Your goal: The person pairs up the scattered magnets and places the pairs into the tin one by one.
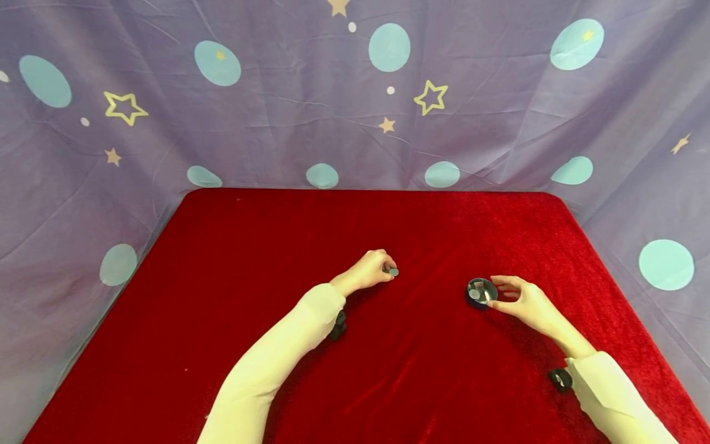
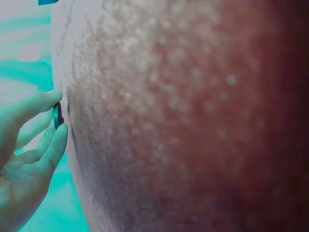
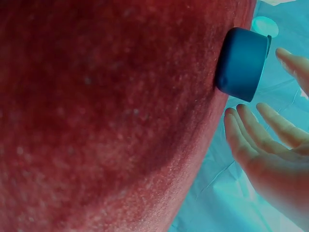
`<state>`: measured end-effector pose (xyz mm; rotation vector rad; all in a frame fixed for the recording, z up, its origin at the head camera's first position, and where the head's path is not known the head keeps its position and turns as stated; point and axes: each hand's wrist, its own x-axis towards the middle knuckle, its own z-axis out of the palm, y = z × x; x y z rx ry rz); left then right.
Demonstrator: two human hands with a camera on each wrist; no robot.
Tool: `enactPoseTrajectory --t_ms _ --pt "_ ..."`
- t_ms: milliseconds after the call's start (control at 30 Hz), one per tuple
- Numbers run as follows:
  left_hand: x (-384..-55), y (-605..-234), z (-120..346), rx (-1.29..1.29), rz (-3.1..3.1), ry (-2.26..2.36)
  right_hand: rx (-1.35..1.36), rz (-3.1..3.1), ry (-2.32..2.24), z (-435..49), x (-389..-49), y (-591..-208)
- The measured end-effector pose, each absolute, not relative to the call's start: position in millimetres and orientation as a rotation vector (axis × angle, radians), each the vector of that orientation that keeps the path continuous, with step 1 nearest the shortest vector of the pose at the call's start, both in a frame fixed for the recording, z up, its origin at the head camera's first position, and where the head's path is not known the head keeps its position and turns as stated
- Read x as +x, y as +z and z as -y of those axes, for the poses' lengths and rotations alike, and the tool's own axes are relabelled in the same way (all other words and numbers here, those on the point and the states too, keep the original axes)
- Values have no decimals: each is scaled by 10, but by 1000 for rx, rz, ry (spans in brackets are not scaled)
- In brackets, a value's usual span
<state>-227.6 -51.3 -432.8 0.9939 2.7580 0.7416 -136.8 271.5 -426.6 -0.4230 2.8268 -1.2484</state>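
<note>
Near the middle of the red cloth, my left hand (image 1: 370, 269) pinches a small round disc (image 1: 393, 272) with a greyish face. The left wrist view shows this disc (image 2: 58, 116) edge-on and dark, between thumb and fingertips. To the right stands a small, round, dark open container (image 1: 471, 302). Inside it lie a pale round piece (image 1: 474, 294) and a few other light bits. My right hand (image 1: 524, 302) is beside the container, thumb and fingers spread at its right side. From the right wrist, the container (image 3: 243, 65) looks smooth-walled and blue, with my fingers (image 3: 263, 129) apart from it.
Red velvety cloth (image 1: 266, 246) covers the table under both hands. A purple curtain (image 1: 277, 123) with stars and pale blue spots hangs along the back and both sides. Dark wrist devices sit at the left sleeve (image 1: 302, 317) and the right sleeve (image 1: 610, 391).
</note>
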Motion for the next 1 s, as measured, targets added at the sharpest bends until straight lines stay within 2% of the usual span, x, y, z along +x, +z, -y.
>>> enactPoseTrajectory --t_ms 1000 --pt "-2131 -4209 331 976 -2643 935 -397 -2658 -1369 -2744 -1432 -4380"
